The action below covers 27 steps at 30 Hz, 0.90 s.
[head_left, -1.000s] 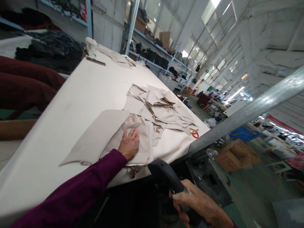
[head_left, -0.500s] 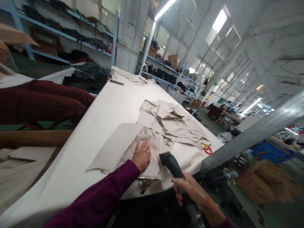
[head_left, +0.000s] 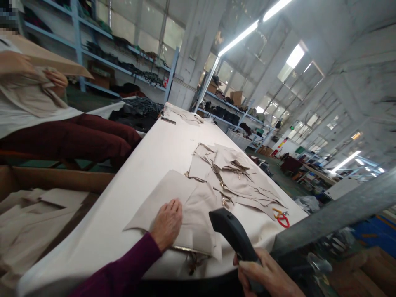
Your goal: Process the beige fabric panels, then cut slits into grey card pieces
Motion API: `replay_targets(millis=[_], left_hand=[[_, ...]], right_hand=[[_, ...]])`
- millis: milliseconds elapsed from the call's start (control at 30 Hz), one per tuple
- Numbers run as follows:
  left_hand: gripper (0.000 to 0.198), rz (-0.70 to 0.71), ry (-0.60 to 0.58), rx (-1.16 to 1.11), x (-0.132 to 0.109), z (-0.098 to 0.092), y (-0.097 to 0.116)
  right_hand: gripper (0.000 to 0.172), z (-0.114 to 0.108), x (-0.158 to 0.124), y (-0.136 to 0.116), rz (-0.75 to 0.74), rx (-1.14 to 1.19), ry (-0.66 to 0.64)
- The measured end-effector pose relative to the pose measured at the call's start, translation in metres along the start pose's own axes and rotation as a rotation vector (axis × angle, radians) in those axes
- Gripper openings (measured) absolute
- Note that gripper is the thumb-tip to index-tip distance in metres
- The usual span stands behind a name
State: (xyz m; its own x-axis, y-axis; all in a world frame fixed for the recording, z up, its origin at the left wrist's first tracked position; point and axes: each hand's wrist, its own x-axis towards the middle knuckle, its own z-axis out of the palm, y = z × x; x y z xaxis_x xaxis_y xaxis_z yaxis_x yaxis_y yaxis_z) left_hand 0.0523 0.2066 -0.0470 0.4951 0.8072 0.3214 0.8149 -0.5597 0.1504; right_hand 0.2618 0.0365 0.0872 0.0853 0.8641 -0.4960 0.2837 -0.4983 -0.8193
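Observation:
My left hand point(head_left: 167, 222) lies flat on a beige fabric piece point(head_left: 198, 206) at the near end of the long table, its fingers stretched out. A metal zipper point(head_left: 188, 248) runs along the piece's near edge, with dark-and-brass hardware hanging below it. In my right hand point(head_left: 262, 270) is a black handheld tool point(head_left: 233, 231) with a curved head, fingers wrapped round its handle. The head hovers just right of the fabric; the tool's exact kind cannot be made out. Beyond lies a loose pile of beige pieces point(head_left: 230, 159) with brass zipper pulls.
Orange-and-red-handled cutters point(head_left: 281, 218) lie near the white table's point(head_left: 148, 152) right edge, by a grey metal post point(head_left: 334, 212). At left, a cardboard box point(head_left: 62, 177) holds beige pieces; a seated person in dark red trousers point(head_left: 71, 136) handles beige material.
My left hand has slid left across the fabric, which now lies flatter. The black tool has shifted slightly right and down in view. The view has turned left, showing more of the seated person.

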Motion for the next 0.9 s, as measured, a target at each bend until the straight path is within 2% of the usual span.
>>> replay_targets(millis=[133, 233, 367, 500, 600, 733, 900], left_hand=[[0.044, 0.109, 0.051, -0.068, -0.014, 0.034, -0.007], [0.046, 0.123, 0.104, -0.108, -0.016, 0.046, -0.011], [0.047, 0.095, 0.147, -0.132, -0.016, 0.045, -0.011], [0.046, 0.059, 0.159, -0.134, -0.018, 0.037, -0.006], [0.050, 0.048, 0.148, -0.139, -0.019, 0.031, -0.004], [0.050, 0.025, 0.133, -0.151, -0.019, 0.027, -0.004], [0.049, 0.030, 0.118, -0.165, -0.020, 0.024, -0.004]], right_hand=[[0.031, 0.027, 0.029, -0.034, 0.004, 0.108, -0.009], [0.028, 0.048, 0.064, -0.057, -0.037, 0.129, -0.020], [0.021, 0.065, 0.115, -0.068, -0.005, 0.085, -0.086], [0.021, 0.074, 0.156, -0.071, 0.022, 0.062, -0.084], [0.020, 0.076, 0.178, -0.079, -0.014, 0.072, -0.063], [0.022, 0.064, 0.185, -0.094, -0.056, 0.119, -0.071], [0.028, 0.039, 0.145, -0.098, -0.090, 0.142, -0.063]])
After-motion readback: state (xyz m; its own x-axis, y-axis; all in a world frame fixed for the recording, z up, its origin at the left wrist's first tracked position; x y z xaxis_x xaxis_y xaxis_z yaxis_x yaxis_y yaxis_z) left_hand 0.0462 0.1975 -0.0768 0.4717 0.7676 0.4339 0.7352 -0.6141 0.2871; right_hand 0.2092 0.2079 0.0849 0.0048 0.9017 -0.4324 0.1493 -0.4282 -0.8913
